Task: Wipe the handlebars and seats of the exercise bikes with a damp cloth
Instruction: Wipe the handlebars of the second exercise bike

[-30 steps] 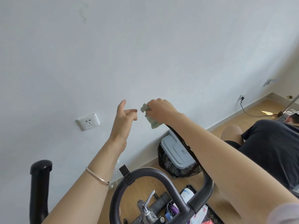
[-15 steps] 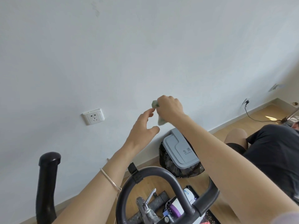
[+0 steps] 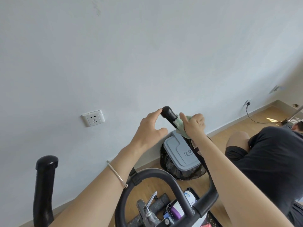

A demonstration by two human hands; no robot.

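Head view. A second ago the right hand (image 3: 195, 126) was balled over the very end of the handlebar (image 3: 168, 114) with the cloth (image 3: 179, 127) bunched under it, hiding the tip. The left hand (image 3: 147, 130) was held up apart from it, touching nothing. Half a second ago the left hand was reaching in towards the right. Now the right hand sits lower on the handlebar and its rounded black tip stands bare above the fist. The left hand has arrived at that tip.

The left hand is spread in a loose curve, palm turned towards the handlebar. Its forefinger (image 3: 157, 111) touches the top of the tip while the thumb (image 3: 161, 130) hangs below, clear of the bar, so it holds nothing. A thin bracelet (image 3: 117, 174) circles the left wrist. The right hand is closed round the pale green cloth, which is wrapped about the handlebar just under the tip, with the thumb pointing up along it. Both forearms reach forward from the lower edge.

Low in the middle a black loop bar (image 3: 148, 173) curves across, and a second upright grip (image 3: 44, 182) stands at far left. Behind the hands a bin (image 3: 177, 150) with a grey lid sits against the wall (image 3: 147, 54), a socket (image 3: 93, 118) to its left. Another person (image 3: 270, 161) in dark clothes crouches at right.
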